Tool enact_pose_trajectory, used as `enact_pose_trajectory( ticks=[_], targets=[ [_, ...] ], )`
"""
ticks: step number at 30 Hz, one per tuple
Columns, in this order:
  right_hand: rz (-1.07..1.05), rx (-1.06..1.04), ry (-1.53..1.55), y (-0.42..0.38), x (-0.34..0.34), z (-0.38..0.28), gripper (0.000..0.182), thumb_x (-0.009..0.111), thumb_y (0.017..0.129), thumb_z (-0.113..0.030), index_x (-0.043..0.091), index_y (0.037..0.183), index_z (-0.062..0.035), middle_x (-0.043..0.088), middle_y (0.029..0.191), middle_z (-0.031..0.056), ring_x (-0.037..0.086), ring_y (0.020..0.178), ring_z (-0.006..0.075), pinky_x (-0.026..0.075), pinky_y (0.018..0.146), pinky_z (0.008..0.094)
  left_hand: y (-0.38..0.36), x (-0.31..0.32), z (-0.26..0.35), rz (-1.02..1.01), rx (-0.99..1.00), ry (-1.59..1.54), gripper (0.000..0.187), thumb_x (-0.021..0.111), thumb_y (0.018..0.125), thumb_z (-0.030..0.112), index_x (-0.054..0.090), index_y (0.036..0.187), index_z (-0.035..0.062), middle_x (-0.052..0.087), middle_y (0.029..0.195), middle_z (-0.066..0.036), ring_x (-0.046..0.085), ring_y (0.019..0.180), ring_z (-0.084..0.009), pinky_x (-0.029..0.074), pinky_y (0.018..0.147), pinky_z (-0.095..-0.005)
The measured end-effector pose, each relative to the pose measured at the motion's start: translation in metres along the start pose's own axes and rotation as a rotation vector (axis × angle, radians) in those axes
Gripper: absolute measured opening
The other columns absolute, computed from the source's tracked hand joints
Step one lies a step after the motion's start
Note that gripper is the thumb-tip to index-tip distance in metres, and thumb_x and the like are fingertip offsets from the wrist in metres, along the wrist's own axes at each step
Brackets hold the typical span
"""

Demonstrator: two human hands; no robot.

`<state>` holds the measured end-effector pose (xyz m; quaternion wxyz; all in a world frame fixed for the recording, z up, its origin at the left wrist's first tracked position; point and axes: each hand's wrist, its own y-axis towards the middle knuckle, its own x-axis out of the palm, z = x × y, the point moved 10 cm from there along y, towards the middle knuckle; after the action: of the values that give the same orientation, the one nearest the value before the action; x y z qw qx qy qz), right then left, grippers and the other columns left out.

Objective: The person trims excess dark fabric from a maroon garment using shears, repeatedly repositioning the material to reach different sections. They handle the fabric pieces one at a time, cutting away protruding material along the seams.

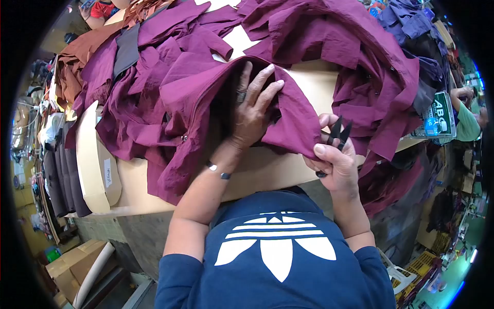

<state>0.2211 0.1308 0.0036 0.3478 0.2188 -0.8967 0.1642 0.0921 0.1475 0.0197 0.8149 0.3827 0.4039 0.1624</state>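
Note:
A maroon garment (301, 116) is spread over the table in front of me, its fold raised like a pocket. My left hand (251, 116) reaches inside that fold, fingers stretched and apart, back of the hand facing me; a ring and a wristband show on it. At the fold's right corner, my right hand (339, 162) pinches the fabric edge between thumb and finger. The same hand also holds black thread snips (339, 134), blades pointing up and away from the cloth.
More maroon pieces (190, 31) cover the tan table (247, 175). Brown cloth (72, 67) lies at left, purple cloth (409, 20) at far right. A paper pattern (95, 159) hangs over the left edge. Another person's arm (465, 121) appears at right, near a printed plastic package (440, 117).

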Motion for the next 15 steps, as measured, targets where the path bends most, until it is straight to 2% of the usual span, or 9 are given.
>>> enact_pose_trajectory(
  ticks=[4,5,7,9,10,11,13,14,15],
  targets=[
    [-0.078,-0.023,-0.005,-0.012,0.008,-0.032,0.037,0.052,0.073,0.004,0.039,0.106,-0.0059,0.045,0.067,0.0003,0.031,0.044,0.0023,0.026,0.044,0.017,0.019,-0.035,0.029,-0.118,0.17,0.014,0.026,0.058,0.068,0.004,0.06,0.093,0.0122,0.061,0.101,-0.003,0.048,0.116,-0.0265,0.019,0.106,-0.0505],
    [-0.094,-0.031,-0.018,-0.014,0.006,-0.038,0.037,0.052,0.072,0.004,0.039,0.106,-0.0057,0.045,0.067,0.0009,0.032,0.044,0.0025,0.026,0.044,0.0171,0.022,-0.046,0.042,-0.161,0.221,-0.006,0.025,0.06,0.065,0.008,0.06,0.09,0.0099,0.062,0.092,-0.004,0.056,0.106,-0.0261,0.02,0.107,-0.0503],
    [-0.143,-0.003,0.029,-0.017,0.008,-0.04,0.036,0.054,0.071,0.0,0.04,0.103,-0.0057,0.045,0.066,0.0033,0.032,0.041,0.0035,0.024,0.039,0.0178,0.02,-0.055,0.06,-0.365,0.26,-0.144,0.029,0.063,0.062,0.012,0.058,0.09,0.0074,0.06,0.085,-0.006,0.061,0.093,-0.0259,0.031,0.101,-0.0481],
    [-0.191,0.071,0.282,-0.011,0.017,-0.044,0.031,0.053,0.074,-0.003,0.041,0.102,-0.006,0.045,0.065,0.0049,0.031,0.038,0.005,0.024,0.037,0.0187,0.016,-0.056,0.067,-0.456,0.128,-0.351,0.035,0.063,0.059,0.009,0.055,0.092,0.0049,0.057,0.078,-0.008,0.062,0.078,-0.0259,0.045,0.085,-0.042],
    [-0.152,0.044,0.346,0.004,0.006,-0.04,0.027,0.048,0.08,-0.003,0.041,0.106,-0.0054,0.045,0.063,0.0046,0.03,0.035,0.0056,0.025,0.037,0.0192,0.016,-0.048,0.068,-0.575,0.013,-0.284,0.037,0.061,0.059,0.005,0.053,0.095,0.0034,0.055,0.074,-0.011,0.059,0.07,-0.0276,0.047,0.07,-0.0385],
    [-0.115,0.113,0.439,0.018,-0.02,-0.022,0.027,0.044,0.083,-0.002,0.041,0.11,-0.0053,0.05,0.069,0.0052,0.03,0.036,0.005,0.027,0.038,0.0199,0.008,-0.035,0.056,-0.593,-0.181,-0.247,0.03,0.059,0.064,0.003,0.052,0.093,0.0012,0.056,0.076,-0.016,0.057,0.071,-0.0338,0.044,0.068,-0.0409],
    [0.226,0.216,0.425,0.054,-0.075,0.019,0.028,0.043,0.084,-0.003,0.041,0.112,-0.0058,0.056,0.08,0.0069,0.031,0.037,0.0045,0.029,0.04,0.0207,-0.022,-0.004,0.018,-0.713,-0.489,-0.259,0.019,0.055,0.073,0.002,0.051,0.092,-0.0012,0.057,0.08,-0.019,0.055,0.077,-0.037,0.044,0.068,-0.0356],
    [0.21,0.222,0.405,0.062,-0.09,0.031,0.029,0.044,0.084,-0.004,0.041,0.113,-0.0057,0.056,0.085,0.0083,0.032,0.038,0.0045,0.03,0.041,0.021,-0.039,0.01,-0.005,-0.798,-0.602,-0.223,0.015,0.053,0.079,0.004,0.05,0.092,-0.003,0.056,0.084,-0.021,0.055,0.081,-0.0378,0.043,0.069,-0.0356],
    [0.192,0.231,0.385,0.066,-0.103,0.038,0.03,0.045,0.084,-0.004,0.041,0.114,-0.0056,0.057,0.091,0.0098,0.032,0.038,0.0045,0.031,0.042,0.0212,-0.045,0.014,-0.017,-0.792,-0.626,-0.266,0.016,0.053,0.082,0.008,0.05,0.093,-0.0033,0.057,0.083,-0.02,0.057,0.08,-0.0321,0.043,0.071,-0.0344]
  ],
)
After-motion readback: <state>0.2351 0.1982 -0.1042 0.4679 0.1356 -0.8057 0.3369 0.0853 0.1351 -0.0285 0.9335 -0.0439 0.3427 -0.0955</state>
